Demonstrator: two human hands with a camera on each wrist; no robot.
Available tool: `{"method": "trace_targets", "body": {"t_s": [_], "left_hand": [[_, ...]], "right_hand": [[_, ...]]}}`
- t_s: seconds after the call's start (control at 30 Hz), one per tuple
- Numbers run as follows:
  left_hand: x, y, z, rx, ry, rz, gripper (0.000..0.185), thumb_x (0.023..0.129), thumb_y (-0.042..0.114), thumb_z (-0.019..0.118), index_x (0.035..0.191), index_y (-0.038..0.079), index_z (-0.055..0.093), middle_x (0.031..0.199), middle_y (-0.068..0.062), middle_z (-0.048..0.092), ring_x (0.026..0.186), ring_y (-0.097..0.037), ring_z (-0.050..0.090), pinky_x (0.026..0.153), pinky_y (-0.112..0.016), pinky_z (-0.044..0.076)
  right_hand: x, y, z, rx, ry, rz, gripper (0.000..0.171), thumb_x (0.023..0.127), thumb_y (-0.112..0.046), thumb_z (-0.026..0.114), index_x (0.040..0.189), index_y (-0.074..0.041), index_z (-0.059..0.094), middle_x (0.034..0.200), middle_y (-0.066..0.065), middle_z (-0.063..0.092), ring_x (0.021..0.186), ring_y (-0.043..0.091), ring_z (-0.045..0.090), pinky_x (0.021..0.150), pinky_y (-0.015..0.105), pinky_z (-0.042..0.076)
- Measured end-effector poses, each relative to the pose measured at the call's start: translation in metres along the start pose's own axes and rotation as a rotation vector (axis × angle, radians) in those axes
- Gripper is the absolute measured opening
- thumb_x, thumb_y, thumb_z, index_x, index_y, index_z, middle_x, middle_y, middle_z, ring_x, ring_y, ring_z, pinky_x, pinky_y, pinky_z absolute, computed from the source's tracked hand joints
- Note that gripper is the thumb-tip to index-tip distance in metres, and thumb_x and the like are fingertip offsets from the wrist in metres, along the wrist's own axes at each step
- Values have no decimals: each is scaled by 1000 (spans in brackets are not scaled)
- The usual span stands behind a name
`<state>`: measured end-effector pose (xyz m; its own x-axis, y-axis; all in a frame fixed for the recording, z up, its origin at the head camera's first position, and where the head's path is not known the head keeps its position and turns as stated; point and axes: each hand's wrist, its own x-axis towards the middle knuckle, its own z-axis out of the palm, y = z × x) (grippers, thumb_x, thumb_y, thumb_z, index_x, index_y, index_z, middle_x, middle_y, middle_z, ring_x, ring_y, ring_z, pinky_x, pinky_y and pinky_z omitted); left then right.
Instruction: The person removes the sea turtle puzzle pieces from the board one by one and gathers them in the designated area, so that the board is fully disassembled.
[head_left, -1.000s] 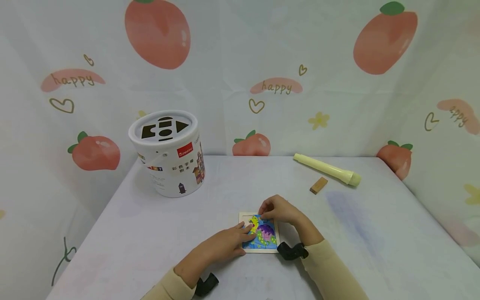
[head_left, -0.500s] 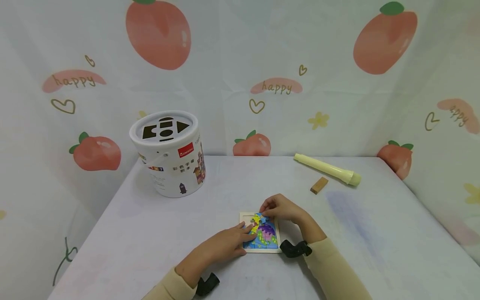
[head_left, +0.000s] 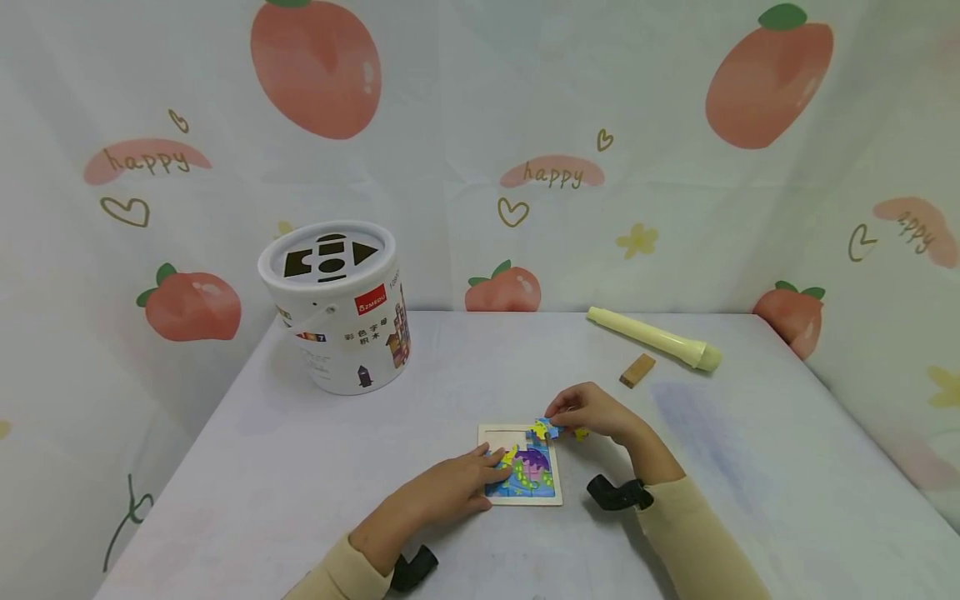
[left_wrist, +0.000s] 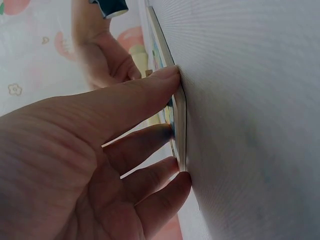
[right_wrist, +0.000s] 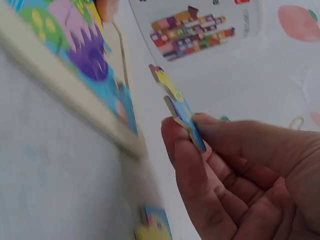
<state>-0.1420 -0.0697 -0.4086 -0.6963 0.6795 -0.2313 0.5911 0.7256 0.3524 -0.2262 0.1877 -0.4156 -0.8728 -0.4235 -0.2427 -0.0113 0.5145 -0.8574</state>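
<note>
A small wooden-framed jigsaw board [head_left: 557, 500] with a colourful picture lies on the table near me. My left hand [head_left: 459, 486] rests on its left side, its straight fingers [left_wrist: 150, 92] pressing the frame's edge [left_wrist: 179, 125]. My right hand [head_left: 596, 412] hovers just past the board's top right corner and pinches a blue-and-yellow puzzle piece [head_left: 545, 429] between thumb and fingers [right_wrist: 187, 165]. In the right wrist view the piece [right_wrist: 177, 106] is raised clear of the board [right_wrist: 75, 65]. Another loose piece [head_left: 580, 433] lies on the table under that hand.
A white toy bucket [head_left: 337, 310] with shape holes in its lid stands at the back left. At the back right lie a cream tube [head_left: 654, 337] and a small wooden block [head_left: 637, 370]. Peach-print curtains close in the table on three sides.
My right hand has lifted a piece off the board's upper part and moved right with it, leaving bare wood at the top left. The left hand has stayed put.
</note>
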Motion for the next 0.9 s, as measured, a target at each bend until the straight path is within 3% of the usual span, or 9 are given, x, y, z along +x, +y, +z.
{"method": "trace_targets", "body": {"t_s": [0.4, 0.9], "left_hand": [[0, 0, 0, 2, 3, 2, 48, 87, 25, 61, 133, 23, 49, 145, 2, 37, 136, -24, 30, 104, -39, 36], [-1, -1, 2, -15, 9, -9, 48, 87, 25, 62, 133, 24, 49, 145, 4, 36, 137, -23, 29, 104, -40, 37]], "right_hand": [[-24, 23, -33, 56, 66, -8, 25, 84, -10, 63, 101, 9, 62, 89, 6, 66, 77, 11, 61, 72, 29, 55], [-41, 49, -50, 67, 165, 64, 29, 85, -12, 62, 105, 10, 60, 91, 5, 66, 75, 8, 59, 68, 22, 51]]}}
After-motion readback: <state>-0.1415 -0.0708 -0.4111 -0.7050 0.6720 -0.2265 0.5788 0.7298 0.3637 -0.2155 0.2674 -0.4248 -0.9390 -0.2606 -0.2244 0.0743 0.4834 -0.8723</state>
